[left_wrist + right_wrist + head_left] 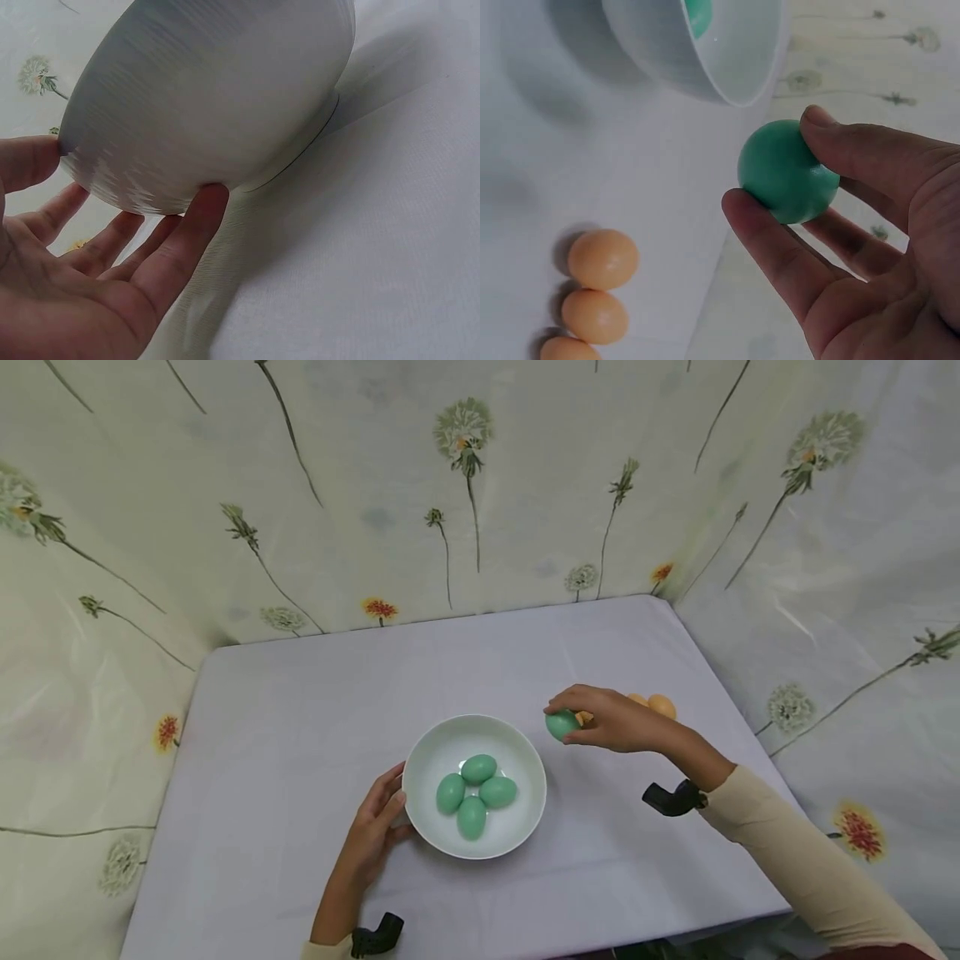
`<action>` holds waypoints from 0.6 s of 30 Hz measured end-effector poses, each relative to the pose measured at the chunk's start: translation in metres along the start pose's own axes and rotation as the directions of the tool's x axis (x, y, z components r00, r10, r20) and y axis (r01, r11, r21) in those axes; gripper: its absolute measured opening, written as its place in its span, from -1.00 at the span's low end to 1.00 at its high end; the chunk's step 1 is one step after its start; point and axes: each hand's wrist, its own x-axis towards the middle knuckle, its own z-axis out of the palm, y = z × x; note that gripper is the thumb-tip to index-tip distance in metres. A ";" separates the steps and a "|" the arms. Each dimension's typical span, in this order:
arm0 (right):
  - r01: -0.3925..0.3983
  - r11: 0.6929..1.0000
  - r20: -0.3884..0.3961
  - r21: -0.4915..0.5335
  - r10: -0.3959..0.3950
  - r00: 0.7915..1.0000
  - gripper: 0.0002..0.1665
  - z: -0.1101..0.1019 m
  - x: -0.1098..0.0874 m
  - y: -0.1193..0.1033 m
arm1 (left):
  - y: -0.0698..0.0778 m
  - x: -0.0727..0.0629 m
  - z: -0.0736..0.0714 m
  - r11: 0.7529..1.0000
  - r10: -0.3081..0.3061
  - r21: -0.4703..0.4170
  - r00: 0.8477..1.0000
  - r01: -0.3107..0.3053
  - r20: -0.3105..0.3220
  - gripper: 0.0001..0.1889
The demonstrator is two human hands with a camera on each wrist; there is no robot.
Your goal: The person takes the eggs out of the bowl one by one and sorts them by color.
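Note:
A white bowl (525,831) stands on the table with several green eggs (478,768) inside it. My left hand (372,831) holds the bowl at its left side. In the left wrist view, thumb and fingertips (208,201) lie spread against the bowl's outer wall (217,97). To the right of the bowl, my right hand (618,720) pinches another green egg (562,725) between thumb and fingers, above the table. The right wrist view shows this green egg (784,172) apart from the bowl (675,64).
Orange-brown eggs (662,706) lie beyond my right hand, partly hidden by it; three show in a row (595,316) in the right wrist view. A white cloth covers the table (300,727). Flower-printed sheeting (517,485) borders its back and sides.

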 end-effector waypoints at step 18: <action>-0.179 0.980 -0.059 -0.086 0.174 0.983 -0.45 0.014 -0.038 0.051 | 0.001 0.000 0.001 1.000 -0.004 -0.005 1.000 0.004 0.005 -0.48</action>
